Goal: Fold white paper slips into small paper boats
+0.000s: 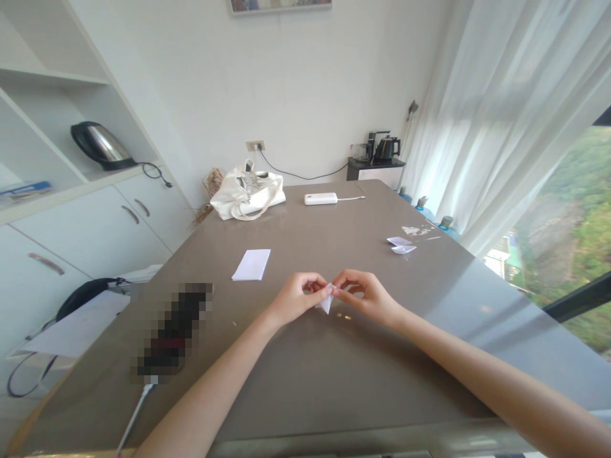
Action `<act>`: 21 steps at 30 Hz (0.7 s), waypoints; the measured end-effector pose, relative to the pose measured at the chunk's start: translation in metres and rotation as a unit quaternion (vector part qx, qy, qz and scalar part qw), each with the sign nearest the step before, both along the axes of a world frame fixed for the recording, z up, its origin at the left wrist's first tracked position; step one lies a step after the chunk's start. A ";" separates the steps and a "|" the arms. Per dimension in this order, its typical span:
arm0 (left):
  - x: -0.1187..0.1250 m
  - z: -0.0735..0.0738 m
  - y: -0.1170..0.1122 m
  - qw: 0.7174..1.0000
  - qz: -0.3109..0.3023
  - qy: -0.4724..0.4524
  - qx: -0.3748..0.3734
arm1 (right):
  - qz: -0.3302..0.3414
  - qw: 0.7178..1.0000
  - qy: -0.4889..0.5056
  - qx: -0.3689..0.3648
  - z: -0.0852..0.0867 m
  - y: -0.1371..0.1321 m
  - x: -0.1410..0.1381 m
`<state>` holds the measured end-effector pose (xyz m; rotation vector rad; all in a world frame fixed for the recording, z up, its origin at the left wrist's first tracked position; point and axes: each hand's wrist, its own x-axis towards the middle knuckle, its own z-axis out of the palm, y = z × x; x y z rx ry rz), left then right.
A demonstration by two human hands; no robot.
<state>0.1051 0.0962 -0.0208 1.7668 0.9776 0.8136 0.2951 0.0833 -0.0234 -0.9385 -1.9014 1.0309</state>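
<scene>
Over the middle of the table, my left hand (pixel 301 296) and my right hand (pixel 365 294) meet at a small piece of folded white paper (pixel 325 304). Thumb and fingers of each hand pinch its upper part, one from either side. A pointed lower end of the paper hangs below the fingertips, while the rest is partly hidden behind them. To the left beyond my left hand lies a stack of white paper sheets (pixel 251 264). Farther off to the right are two small folded paper boats (pixel 403 249), close together.
A white handbag (pixel 248 194) and a white power bank (pixel 321 198) with a cable are at the table's far side. A blurred-out dark object (pixel 172 337) with a white cable lies at left. Paper scraps (pixel 417 230) are near the right edge, beside water bottles (pixel 422 203).
</scene>
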 end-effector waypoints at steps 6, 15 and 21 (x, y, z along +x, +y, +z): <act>-0.002 0.000 0.003 0.999 -0.011 0.031 0.026 | -0.004 1.000 -0.009 0.015 -0.002 -0.001 -0.003; 0.011 0.000 -0.010 0.982 0.069 0.098 0.147 | -0.038 0.993 -0.057 0.094 -0.003 -0.009 -0.009; 0.011 0.003 -0.011 0.970 0.070 0.125 0.198 | -0.064 0.986 -0.074 0.135 -0.006 -0.011 -0.011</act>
